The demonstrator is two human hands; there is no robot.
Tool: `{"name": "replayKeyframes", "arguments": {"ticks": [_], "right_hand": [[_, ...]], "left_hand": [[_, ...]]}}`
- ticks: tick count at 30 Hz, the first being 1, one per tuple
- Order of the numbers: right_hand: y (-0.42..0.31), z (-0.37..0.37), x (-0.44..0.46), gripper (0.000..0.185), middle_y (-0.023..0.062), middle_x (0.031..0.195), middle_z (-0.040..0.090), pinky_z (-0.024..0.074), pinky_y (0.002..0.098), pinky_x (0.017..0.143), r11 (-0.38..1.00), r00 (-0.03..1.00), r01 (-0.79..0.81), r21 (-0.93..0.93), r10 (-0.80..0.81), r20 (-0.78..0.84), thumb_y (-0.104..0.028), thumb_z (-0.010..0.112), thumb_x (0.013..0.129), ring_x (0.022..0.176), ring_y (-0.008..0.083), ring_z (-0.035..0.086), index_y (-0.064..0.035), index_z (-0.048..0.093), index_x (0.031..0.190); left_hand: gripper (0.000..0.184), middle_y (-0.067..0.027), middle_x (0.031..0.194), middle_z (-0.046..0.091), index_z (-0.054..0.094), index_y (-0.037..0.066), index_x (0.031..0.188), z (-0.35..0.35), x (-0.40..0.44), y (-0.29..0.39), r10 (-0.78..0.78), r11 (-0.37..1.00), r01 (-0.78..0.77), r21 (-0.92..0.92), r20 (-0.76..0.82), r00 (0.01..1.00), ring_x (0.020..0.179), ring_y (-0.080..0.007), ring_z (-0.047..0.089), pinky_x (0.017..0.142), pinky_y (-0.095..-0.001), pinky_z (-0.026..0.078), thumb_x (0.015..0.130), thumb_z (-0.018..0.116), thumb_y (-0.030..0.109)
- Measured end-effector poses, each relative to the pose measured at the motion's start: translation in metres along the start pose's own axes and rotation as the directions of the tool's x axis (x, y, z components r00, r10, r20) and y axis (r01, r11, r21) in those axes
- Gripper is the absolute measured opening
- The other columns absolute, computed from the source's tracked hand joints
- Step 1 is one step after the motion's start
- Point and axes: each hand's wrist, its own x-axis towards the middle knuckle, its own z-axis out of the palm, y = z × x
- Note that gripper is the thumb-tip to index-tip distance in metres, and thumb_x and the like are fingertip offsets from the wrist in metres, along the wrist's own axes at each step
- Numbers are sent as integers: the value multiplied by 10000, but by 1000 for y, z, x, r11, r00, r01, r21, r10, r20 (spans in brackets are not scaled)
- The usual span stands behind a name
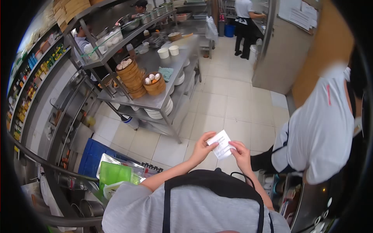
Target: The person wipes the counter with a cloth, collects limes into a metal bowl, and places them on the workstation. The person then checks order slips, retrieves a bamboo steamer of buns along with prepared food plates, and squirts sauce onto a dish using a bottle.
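A small white paper slip (220, 145) with printed lines is held up in front of my body, above the tiled floor. My left hand (202, 147) pinches its left edge between thumb and fingers. On the slip's right edge, my right hand (241, 153) is closed with thumb and fingertips. The print is too small to read.
A steel table (155, 101) ahead left bears bamboo steamers (131, 79), a basket with eggs (154, 84) and white containers (168, 51). A person in white (316, 124) stands close at right; another (244, 27) is farther back. A blue crate (91, 157) and green tray (114, 175) are lower left.
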Motion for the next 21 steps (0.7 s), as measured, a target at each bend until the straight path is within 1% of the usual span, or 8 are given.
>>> {"name": "replayKeyframes", "arguments": {"ticks": [2, 4, 8, 10, 13, 15, 17, 21], "right_hand": [[2, -4, 55, 284, 80, 1083, 530, 442, 199, 680, 996, 995, 87, 9, -87, 43, 39, 536, 790, 887, 115, 533, -13, 591, 1064], [3, -1, 109, 280, 80, 1080, 531, 443, 198, 681, 994, 994, 106, 24, -106, 30, 36, 537, 792, 895, 116, 532, -14, 592, 1061], [12, 21, 212, 279, 80, 1083, 528, 443, 193, 676, 971, 973, 231, 54, -230, -13, 29, 529, 803, 905, 125, 538, -20, 586, 1071], [20, 36, 267, 289, 82, 1087, 526, 442, 194, 679, 957, 957, 291, 9, -291, 15, 33, 521, 807, 912, 130, 541, -20, 577, 1085], [45, 55, 351, 324, 93, 1119, 506, 458, 209, 711, 953, 951, 303, 1, -303, 60, 38, 510, 808, 935, 151, 556, -17, 544, 1126], [71, 59, 403, 329, 96, 1133, 495, 469, 221, 727, 970, 971, 231, 69, -235, 50, 38, 510, 806, 934, 155, 559, -13, 538, 1130], [100, 51, 458, 333, 99, 1148, 484, 479, 234, 743, 968, 976, 207, 142, -214, 31, 39, 510, 805, 933, 158, 562, -10, 531, 1134], [197, -5, 533, 326, 101, 1137, 482, 493, 253, 754, 992, 979, 26, -124, -50, -196, 47, 496, 810, 895, 166, 574, -12, 528, 1129]], "left_hand": [[349, -86, 1014, 532, 526, 20, 1110, 3, 41, 3, 107, 993, -109, -34, -56, 993, 873, -115, 548, 720, -237, 461, 771, 608, 6], [409, -73, 1053, 503, 509, 33, 1174, -2, 85, 7, 241, 947, -217, 239, -76, 968, 891, -126, 543, 760, -239, 452, 775, 579, -24], [365, -55, 986, 531, 544, 31, 1141, -40, 170, -1, 264, 960, -235, 152, -216, 940, 889, -131, 544, 775, -239, 447, 783, 550, -40], [338, -57, 981, 564, 561, 23, 1122, -74, 215, -6, 256, 908, -141, 395, -256, 932, 921, -137, 543, 799, -241, 441, 792, 523, -43], [316, -81, 1108, 560, 552, 18, 1134, -102, 288, 36, 277, 956, -218, 193, -362, 890, 986, -151, 537, 840, -268, 431, 826, 483, 6], [323, -134, 1099, 551, 501, -30, 1163, -130, 336, 53, 218, 957, -270, -102, -357, 908, 999, -184, 538, 859, -312, 434, 856, 443, 54], [330, -141, 1097, 550, 487, -58, 1159, -150, 382, 72, 206, 936, -294, -193, -378, 903, 994, -195, 543, 864, -322, 430, 861, 432, 71], [334, -141, 1101, 550, 489, -64, 1151, -182, 472, 92, 192, 944, -269, -191, -343, 919, 977, -196, 550, 855, -327, 433, 862, 439, 94]]}}
